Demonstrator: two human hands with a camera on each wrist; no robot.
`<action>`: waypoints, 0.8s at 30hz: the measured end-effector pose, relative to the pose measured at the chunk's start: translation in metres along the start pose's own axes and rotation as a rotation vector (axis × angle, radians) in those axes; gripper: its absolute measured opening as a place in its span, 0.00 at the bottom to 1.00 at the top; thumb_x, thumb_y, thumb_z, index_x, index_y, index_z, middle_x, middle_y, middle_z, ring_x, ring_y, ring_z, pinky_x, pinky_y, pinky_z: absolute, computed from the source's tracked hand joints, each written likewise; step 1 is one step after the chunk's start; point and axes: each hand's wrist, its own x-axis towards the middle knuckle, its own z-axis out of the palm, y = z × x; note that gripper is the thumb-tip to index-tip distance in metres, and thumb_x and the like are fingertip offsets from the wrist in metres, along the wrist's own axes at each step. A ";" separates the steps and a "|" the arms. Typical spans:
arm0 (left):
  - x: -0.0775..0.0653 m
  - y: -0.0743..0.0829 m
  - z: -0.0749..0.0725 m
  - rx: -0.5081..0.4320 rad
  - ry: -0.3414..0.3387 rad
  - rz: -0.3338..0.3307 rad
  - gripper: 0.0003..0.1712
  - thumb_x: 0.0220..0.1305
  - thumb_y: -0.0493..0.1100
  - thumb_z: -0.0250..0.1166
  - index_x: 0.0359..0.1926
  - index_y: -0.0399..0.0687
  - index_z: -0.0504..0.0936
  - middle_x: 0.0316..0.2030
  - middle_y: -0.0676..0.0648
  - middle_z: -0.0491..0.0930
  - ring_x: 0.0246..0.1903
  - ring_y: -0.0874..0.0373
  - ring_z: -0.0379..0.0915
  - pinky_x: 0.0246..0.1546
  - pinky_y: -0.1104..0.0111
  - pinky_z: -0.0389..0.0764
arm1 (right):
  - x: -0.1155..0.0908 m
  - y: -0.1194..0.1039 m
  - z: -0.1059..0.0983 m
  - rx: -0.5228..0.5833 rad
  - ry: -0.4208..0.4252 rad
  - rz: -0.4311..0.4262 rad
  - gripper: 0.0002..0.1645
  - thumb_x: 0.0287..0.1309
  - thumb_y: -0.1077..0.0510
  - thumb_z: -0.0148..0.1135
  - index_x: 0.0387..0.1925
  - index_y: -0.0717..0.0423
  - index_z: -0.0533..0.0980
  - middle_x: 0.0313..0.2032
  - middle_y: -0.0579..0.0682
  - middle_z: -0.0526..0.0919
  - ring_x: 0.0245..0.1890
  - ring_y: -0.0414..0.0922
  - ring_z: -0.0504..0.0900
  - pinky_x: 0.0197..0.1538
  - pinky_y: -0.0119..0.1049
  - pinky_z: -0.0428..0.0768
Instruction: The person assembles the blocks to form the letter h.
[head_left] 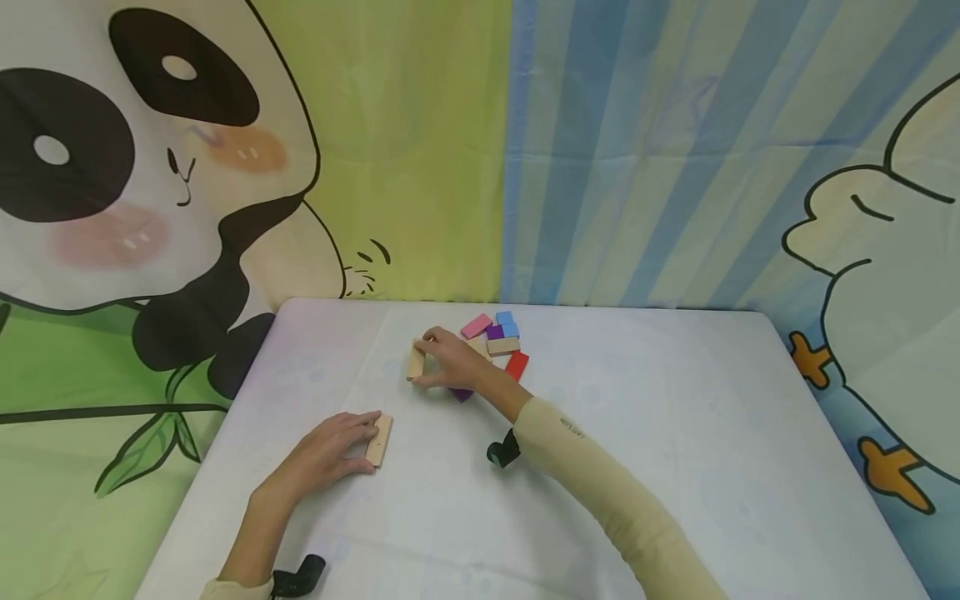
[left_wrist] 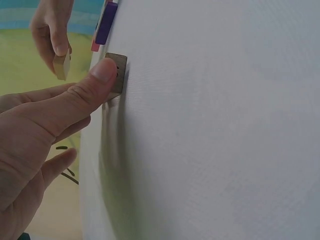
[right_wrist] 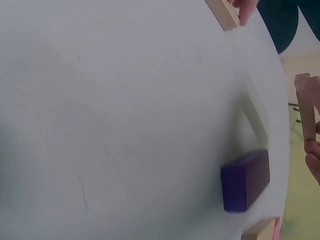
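Observation:
My left hand (head_left: pixel 322 454) pinches a plain wooden block (head_left: pixel 380 442) lengthwise at the left front of the table. In the left wrist view the thumb (left_wrist: pixel 104 71) presses one end of that block. Farther back, my right hand (head_left: pixel 456 360) grips another plain wooden block (head_left: pixel 416 360) between thumb and fingers. The right wrist view shows this second block (right_wrist: pixel 306 117) held up off the tabletop. A purple block (right_wrist: pixel 244 182) lies beneath and beside the right hand, mostly covered by it in the head view.
Right behind the right hand lies a loose cluster of blocks: a pink block (head_left: pixel 477 326), blue blocks (head_left: pixel 507 323), a red block (head_left: pixel 517 365) and a plain wooden block (head_left: pixel 503 346). A white cloth covers the table (head_left: pixel 637 433). Printed curtains (head_left: pixel 420 167) hang behind the table's far edge.

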 end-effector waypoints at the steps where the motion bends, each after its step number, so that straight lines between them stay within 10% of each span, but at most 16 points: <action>1: 0.000 0.000 0.000 0.001 0.007 0.007 0.34 0.47 0.57 0.74 0.54 0.47 0.82 0.64 0.52 0.74 0.62 0.52 0.71 0.62 0.54 0.74 | -0.001 -0.003 0.002 0.004 0.000 -0.009 0.42 0.54 0.39 0.68 0.66 0.52 0.70 0.61 0.53 0.72 0.59 0.46 0.74 0.63 0.37 0.76; 24: -0.002 0.000 0.003 0.030 0.059 0.039 0.35 0.47 0.55 0.74 0.56 0.46 0.81 0.64 0.49 0.74 0.61 0.48 0.72 0.60 0.52 0.74 | 0.002 -0.033 0.036 -0.034 0.001 -0.104 0.43 0.52 0.37 0.69 0.64 0.56 0.72 0.57 0.55 0.76 0.54 0.44 0.77 0.59 0.31 0.77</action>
